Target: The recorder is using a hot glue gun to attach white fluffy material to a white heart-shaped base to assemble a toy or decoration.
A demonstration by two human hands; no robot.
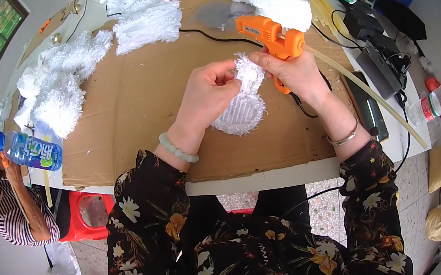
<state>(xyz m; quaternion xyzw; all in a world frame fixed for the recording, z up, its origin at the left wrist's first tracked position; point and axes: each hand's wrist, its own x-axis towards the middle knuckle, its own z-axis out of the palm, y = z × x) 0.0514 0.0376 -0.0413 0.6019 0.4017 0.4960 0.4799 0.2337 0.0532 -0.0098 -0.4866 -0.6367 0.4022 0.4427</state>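
Over the middle of the cardboard I hold a small white fringed fabric piece point(240, 114), gathered narrow at its upper part and fanning out with ribs below. My left hand point(203, 95) pinches its gathered part from the left, fingers curled. Wrapped in my right hand point(298, 73) is an orange hot glue gun point(267, 32), its nozzle end toward the upper left. The thumb of that hand also reaches the top of the fabric piece. A long pale glue stick point(364, 91) runs out of the gun's back toward the lower right.
Brown cardboard point(119, 125) covers much of the white table. White fringed fabric heaps point(63, 85) lie left and at the back. A blue-capped bottle point(30, 150) stands at left, near another seated person point(16, 206). A black phone point(366, 107), adapters point(380, 61) and cables lie right.
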